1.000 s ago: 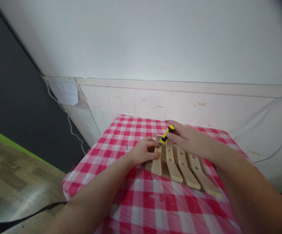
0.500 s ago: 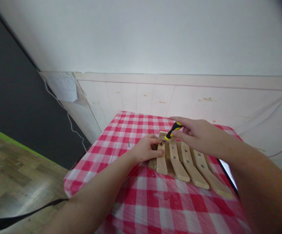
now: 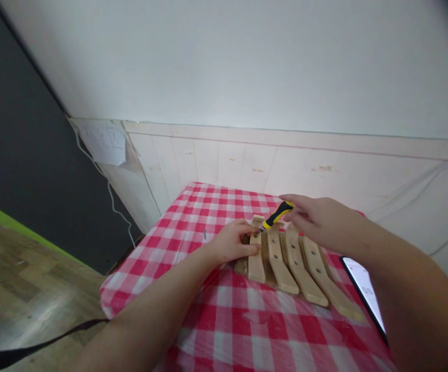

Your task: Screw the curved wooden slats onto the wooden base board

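Observation:
My right hand (image 3: 312,216) grips the handle end of a short yellow-and-black screwdriver (image 3: 278,214), which slants down to the left. Its tip meets the upper hole of the leftmost bent wooden piece (image 3: 256,266), though the screw there is too small to make out. With thumb and fingers, my left hand (image 3: 234,243) holds that same piece, its fingertips close beside the screwdriver tip. Several similar wooden pieces (image 3: 282,268) with two dark holes each lie in a row to the right, on a brown backing (image 3: 241,266).
A small metal screw (image 3: 204,235) lies left of my left hand on the red-and-white checked tablecloth (image 3: 162,258). A phone or tablet (image 3: 368,292) with a lit screen rests at the right edge, partly behind my right forearm. The white wall (image 3: 224,160) stands behind the table.
My right hand has drawn back slightly along the screwdriver, baring more of its handle, and its fingers have shifted. The view has moved a little, and more of the lit screen shows.

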`<state>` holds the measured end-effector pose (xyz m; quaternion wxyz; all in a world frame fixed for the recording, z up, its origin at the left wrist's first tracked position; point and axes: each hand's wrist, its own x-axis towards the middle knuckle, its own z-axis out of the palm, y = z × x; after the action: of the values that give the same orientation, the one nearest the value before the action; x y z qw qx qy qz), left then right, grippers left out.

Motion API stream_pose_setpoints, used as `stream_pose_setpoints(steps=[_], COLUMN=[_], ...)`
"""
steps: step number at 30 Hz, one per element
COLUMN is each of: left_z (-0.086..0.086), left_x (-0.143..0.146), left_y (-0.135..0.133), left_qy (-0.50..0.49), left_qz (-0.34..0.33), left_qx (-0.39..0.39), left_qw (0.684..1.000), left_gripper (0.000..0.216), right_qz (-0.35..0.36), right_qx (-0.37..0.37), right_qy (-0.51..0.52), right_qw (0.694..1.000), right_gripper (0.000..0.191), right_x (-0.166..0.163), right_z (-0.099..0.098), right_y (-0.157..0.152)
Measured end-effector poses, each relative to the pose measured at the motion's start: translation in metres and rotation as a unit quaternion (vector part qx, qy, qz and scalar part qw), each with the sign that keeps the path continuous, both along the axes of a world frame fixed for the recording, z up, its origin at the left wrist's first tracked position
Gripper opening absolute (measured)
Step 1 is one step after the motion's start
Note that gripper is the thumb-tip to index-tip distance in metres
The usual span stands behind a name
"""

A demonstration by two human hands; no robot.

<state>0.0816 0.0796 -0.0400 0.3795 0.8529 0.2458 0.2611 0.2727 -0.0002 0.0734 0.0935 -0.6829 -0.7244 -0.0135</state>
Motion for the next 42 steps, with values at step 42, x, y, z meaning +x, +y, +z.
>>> stream_pose_setpoints(steps=[42], left_z=[0.002], left_x=[-0.002], left_y=[-0.002], left_qy=[0.009], left_qz=[0.013], left_qx=[0.009], left_qw=[1.0], left_gripper=[0.026], right_qz=[0.045], right_qx=[0.015], right_qy=[-0.031], right_qw=[0.998], right_gripper=[0.038], right_x=[-0.024], right_z=[0.004], right_y=[-0.003])
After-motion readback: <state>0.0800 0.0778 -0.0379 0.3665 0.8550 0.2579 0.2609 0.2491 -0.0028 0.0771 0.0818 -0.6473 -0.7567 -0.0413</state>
